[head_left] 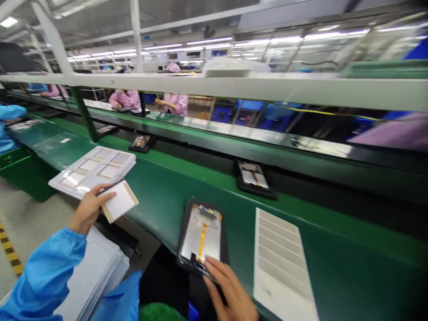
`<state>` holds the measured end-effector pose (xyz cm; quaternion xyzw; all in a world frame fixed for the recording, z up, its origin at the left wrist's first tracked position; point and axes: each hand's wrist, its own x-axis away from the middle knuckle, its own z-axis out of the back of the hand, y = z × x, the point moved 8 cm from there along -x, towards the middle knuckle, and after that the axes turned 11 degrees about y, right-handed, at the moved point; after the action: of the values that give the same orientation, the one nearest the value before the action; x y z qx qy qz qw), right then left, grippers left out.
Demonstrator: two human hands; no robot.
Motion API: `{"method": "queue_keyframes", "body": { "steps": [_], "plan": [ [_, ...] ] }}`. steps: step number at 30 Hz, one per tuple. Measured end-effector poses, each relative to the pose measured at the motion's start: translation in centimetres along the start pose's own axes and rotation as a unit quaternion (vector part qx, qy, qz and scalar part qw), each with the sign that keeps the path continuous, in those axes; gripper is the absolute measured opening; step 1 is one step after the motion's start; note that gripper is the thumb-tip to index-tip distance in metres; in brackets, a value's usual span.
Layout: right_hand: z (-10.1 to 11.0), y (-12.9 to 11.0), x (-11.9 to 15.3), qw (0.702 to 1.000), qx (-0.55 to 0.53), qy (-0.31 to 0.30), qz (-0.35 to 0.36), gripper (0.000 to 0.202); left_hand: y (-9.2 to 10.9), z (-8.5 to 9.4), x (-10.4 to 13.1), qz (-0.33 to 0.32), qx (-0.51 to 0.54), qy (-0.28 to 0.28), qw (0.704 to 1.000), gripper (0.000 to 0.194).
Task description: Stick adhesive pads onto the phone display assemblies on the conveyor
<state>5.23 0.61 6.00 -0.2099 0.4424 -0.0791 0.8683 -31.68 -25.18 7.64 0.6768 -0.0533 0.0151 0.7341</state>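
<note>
My left hand [89, 206] grips a flat white rectangular piece [122, 203] with tan edge strips, fingers closed on its upper left side. That piece is beside a white tray [72, 187] whose compartments hold similar pieces. On the green table's front edge lies an opened device [210, 238] in a black frame, its silver back, circuit board and orange ribbon cable facing up. My right hand [229, 285] touches the lower right corner of this device, fingers stretched out and slightly apart. A white sheet [284, 267] with rows of grey strips lies to the right.
Further devices [254, 178] in black frames sit on the dark line behind the green table [160, 187]. White stacked trays [96, 276] stand low at left. A green post [83, 113] holds up a white shelf [160, 81]. People in pink work across; a blue sleeve [10, 125] shows far left.
</note>
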Motion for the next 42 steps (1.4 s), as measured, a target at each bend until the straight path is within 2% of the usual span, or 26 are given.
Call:
{"method": "queue_keyframes", "body": {
  "steps": [1, 3, 5, 7, 10, 12, 14, 18, 20, 23, 24, 26, 28, 30, 38, 40, 42],
  "plan": [
    [0.1, -1.6, -0.8, 0.999, -0.016, 0.018, 0.035, 0.035, -1.4, -3.5, 3.1, 0.04, 0.035, -0.051, 0.997, 0.07],
    [-0.1, -3.3, -1.7, 0.997, -0.006, 0.019, 0.069, 0.034, -4.2, -10.0, 9.3, 0.113, 0.063, -0.139, 0.982, 0.066],
    [-0.2, -3.5, -1.6, 0.996, 0.033, 0.004, 0.085, 0.032, -6.3, -14.8, 14.3, 0.166, 0.076, -0.194, 0.964, 0.064],
    [0.7, -3.1, -0.7, 0.992, 0.076, 0.002, 0.096, 0.029, -7.8, -18.0, 17.6, 0.202, 0.088, -0.219, 0.95, 0.06],
    [3.2, -2.4, 1.0, 0.985, 0.126, 0.022, 0.112, 0.026, -9.6, -20.8, 20.7, 0.278, 0.095, -0.244, 0.924, 0.046],
    [4.4, -2.0, 2.0, 0.98, 0.157, 0.017, 0.124, 0.024, -10.3, -22.0, 22.4, 0.332, 0.099, -0.257, 0.902, 0.038],
    [4.7, -1.5, 3.0, 0.973, 0.188, -0.009, 0.137, 0.02, -10.1, -23.1, 23.8, 0.348, 0.102, -0.28, 0.889, 0.038],
    [4.8, 0.3, 4.6, 0.971, 0.195, -0.067, 0.123, 0.018, -7.8, -25.0, 26.4, 0.3, 0.083, -0.404, 0.86, 0.047],
    [6.0, 1.7, 5.0, 0.983, 0.159, -0.049, 0.077, 0.018, -6.8, -25.4, 27.9, 0.281, 0.057, -0.476, 0.831, 0.047],
    [9.6, 4.1, 5.4, 0.992, 0.112, 0.042, -0.045, 0.017, -6.7, -25.7, 30.0, 0.285, -0.006, -0.565, 0.774, 0.046],
    [10.8, 4.7, 5.7, 0.989, 0.098, 0.069, -0.089, 0.016, -6.9, -25.9, 30.3, 0.29, -0.014, -0.569, 0.769, 0.047],
    [12.0, 5.0, 6.3, 0.983, 0.064, 0.085, -0.147, 0.012, -7.5, -26.7, 29.8, 0.3, 0.003, -0.528, 0.794, 0.048],
    [11.5, 4.2, 6.8, 0.986, 0.045, 0.04, -0.155, 0.018, -8.1, -27.4, 28.8, 0.305, 0.034, -0.464, 0.831, 0.045],
    [10.2, 3.2, 7.2, 0.989, 0.062, -0.015, -0.133, 0.023, -8.6, -28.0, 28.4, 0.309, 0.05, -0.434, 0.845, 0.042],
    [7.2, 2.8, 8.0, 0.974, 0.213, -0.067, -0.043, 0.016, -8.2, -28.1, 29.3, 0.3, 0.07, -0.466, 0.829, 0.05],
    [7.1, 2.9, 7.8, 0.974, 0.216, -0.055, -0.033, 0.016, -7.8, -28.0, 29.6, 0.294, 0.068, -0.485, 0.821, 0.052],
    [7.6, 3.3, 7.7, 0.982, 0.176, -0.019, -0.065, 0.014, -7.1, -27.8, 30.0, 0.283, 0.062, -0.506, 0.812, 0.054]
  ]
}}
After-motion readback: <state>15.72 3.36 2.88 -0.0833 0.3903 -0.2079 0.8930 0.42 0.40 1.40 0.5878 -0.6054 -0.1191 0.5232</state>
